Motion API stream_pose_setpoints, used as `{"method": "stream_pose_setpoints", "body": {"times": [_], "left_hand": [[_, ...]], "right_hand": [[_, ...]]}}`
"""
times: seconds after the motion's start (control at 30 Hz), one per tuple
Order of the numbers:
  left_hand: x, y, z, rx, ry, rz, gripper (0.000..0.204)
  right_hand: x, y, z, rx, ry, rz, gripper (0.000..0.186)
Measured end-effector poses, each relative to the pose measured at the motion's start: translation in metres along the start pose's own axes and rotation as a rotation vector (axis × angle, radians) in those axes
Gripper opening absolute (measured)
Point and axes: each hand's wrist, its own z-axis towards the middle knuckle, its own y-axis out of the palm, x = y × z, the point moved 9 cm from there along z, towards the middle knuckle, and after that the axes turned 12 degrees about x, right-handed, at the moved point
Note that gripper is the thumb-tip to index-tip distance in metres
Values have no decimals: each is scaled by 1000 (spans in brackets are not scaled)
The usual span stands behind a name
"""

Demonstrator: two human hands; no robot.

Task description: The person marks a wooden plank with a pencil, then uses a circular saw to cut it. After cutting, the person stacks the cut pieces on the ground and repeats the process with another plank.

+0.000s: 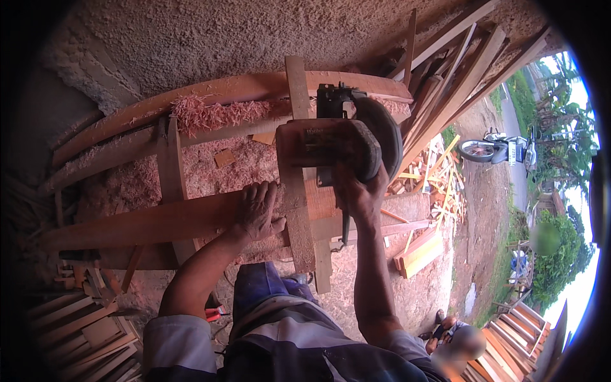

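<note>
A handheld circular saw (pixel 323 141), its dark body and rounded guard dusty, sits over the right part of the workbench. My right hand (pixel 363 191) is closed around its near end; the grip and the blade are hidden. Beneath the saw, a long reddish wooden board (pixel 146 219) runs off to the left. My left hand (pixel 258 210) bears on this board left of the saw, fingers bent over its far edge and thumb stretched toward the saw. A narrow upright-looking crosspiece (pixel 298 223) passes between my hands.
Curled shavings (pixel 210 114) lie along a far curved beam (pixel 235 87) by the rough wall (pixel 210 38). Long planks (pixel 458 73) lean at the far right; offcuts (pixel 439 184) litter the ground. A motorcycle (pixel 503 151) stands outside. Another person (pixel 455 337) is at lower right.
</note>
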Motion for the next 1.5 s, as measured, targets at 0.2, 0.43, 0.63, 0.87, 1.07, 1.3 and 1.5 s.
{"method": "stream_pose_setpoints", "body": {"times": [0.2, 0.43, 0.63, 0.87, 1.07, 1.3, 1.5], "left_hand": [[3, 6, -3, 49, 51, 27, 101], [-6, 23, -7, 58, 57, 105, 103], [-10, 28, -7, 6, 81, 155, 103], [-5, 23, -6, -25, 103, 257, 104], [-3, 22, -6, -64, 55, 215, 109], [-4, 22, -10, -51, 45, 103, 110], [-13, 45, 3, -68, -37, 162, 110]], "right_hand": [[-48, -127, -86, 243, 28, 15, 48], [-11, -279, -225, 510, 267, -57, 52], [82, -376, -275, 402, 417, 52, 85], [235, -458, -296, 352, 341, -492, 87], [388, -475, -277, 51, 242, -954, 77], [554, -497, -254, -348, 389, -1384, 63], [707, -513, -253, -402, 727, -1334, 50]]}}
